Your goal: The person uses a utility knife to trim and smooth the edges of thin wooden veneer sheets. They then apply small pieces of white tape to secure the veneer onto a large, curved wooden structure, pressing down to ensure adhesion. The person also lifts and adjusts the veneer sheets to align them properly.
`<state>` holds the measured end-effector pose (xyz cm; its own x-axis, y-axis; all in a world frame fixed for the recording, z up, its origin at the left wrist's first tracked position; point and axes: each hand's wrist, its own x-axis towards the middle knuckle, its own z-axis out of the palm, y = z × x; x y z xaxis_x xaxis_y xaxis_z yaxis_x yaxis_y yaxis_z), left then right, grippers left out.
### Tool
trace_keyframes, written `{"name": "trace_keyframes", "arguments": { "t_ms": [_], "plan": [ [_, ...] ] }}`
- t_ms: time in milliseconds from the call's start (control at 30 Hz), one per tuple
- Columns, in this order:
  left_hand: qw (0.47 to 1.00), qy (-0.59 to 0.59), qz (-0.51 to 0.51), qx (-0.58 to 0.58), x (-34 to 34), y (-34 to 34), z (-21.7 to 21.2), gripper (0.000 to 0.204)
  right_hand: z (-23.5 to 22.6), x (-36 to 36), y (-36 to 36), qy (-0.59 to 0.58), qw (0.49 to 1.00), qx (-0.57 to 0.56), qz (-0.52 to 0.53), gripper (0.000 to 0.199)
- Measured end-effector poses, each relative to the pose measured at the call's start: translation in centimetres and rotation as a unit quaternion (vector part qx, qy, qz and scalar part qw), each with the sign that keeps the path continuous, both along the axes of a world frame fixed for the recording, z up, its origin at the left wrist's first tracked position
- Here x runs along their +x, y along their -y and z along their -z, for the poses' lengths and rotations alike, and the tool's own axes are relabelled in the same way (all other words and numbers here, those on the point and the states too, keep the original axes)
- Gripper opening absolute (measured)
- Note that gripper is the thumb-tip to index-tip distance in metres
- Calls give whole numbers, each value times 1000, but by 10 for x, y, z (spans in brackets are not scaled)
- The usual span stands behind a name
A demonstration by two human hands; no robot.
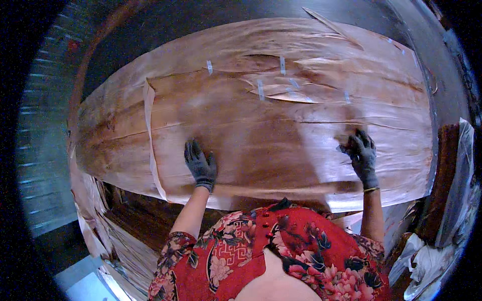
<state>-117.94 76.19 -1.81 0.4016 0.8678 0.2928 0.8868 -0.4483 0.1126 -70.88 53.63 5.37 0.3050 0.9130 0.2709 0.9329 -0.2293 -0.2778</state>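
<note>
A broad brown sheet of thin wood veneer (261,145) lies before me, on top of a larger veneer sheet (108,120). Its left edge curls up in a pale strip. My left hand (201,163), in a dark grey glove, rests on the upper sheet with fingers spread. On the right, my right hand (362,153), gloved alike, is bent over the veneer. Its fingers curl in toward the thumb around something small and dark that I cannot make out. Beyond the hands are a torn gap (286,88) and several short bluish tape strips (282,65).
A loose veneer sliver (326,22) sticks out over the far edge. Stacked veneer sheets (133,226) lie at the lower left. At the right stand a brown stack (444,185) and crumpled pale plastic (422,261). A corrugated greenish wall (45,145) rises on the left.
</note>
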Motion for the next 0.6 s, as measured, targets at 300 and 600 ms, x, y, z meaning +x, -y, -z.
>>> {"name": "trace_keyframes", "arguments": {
  "t_ms": [300, 600],
  "plan": [
    [998, 62, 11, 26, 7, -5, -1, 66, 31, -27, 13, 84, 994, 14, 69, 20],
    [976, 209, -12, -56, 11, -19, -12, 79, 45, -133, -78, 114, 987, 54, 96, 17]
  ]
}}
